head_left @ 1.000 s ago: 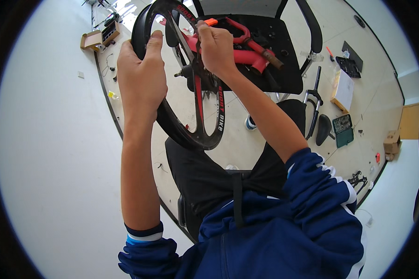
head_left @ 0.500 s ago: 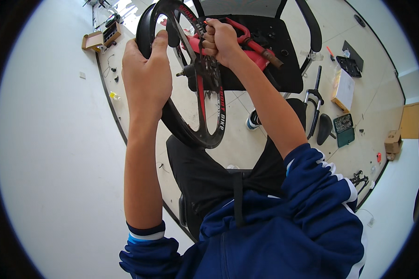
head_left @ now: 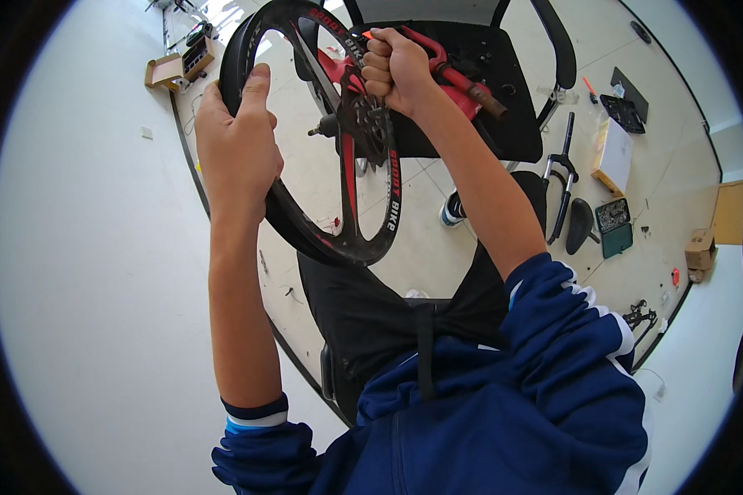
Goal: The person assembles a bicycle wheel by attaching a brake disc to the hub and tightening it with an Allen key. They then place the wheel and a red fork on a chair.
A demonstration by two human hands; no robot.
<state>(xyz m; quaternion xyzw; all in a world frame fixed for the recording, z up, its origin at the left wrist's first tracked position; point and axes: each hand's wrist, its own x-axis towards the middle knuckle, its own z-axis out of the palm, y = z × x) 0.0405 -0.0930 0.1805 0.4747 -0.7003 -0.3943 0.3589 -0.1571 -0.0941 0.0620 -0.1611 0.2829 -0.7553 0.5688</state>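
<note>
A black bicycle wheel (head_left: 362,247) with red accents and broad spokes is held up in front of me, its lower rim just above my lap. My left hand (head_left: 238,153) is closed round the tyre on the left side, thumb over the edge. At the wheel's upper right, my right hand (head_left: 395,70) makes a fist beside the rim. A small orange end shows by its thumb; most of what it grips is hidden. Dark sprockets (head_left: 373,132) sit at the wheel's middle, and the axle end (head_left: 325,127) sticks out to the left.
Beyond the wheel, a black chair (head_left: 516,136) bears a red bicycle frame (head_left: 462,87). On the floor at right lie a fork (head_left: 563,177), a saddle (head_left: 580,227), a white box (head_left: 613,157) and a green case (head_left: 615,239). A white wall (head_left: 91,247) is on my left.
My left hand has shifted left and slightly down with the tyre, and the wheel has turned and tilted. My right fist stays near the rim and has moved a little.
</note>
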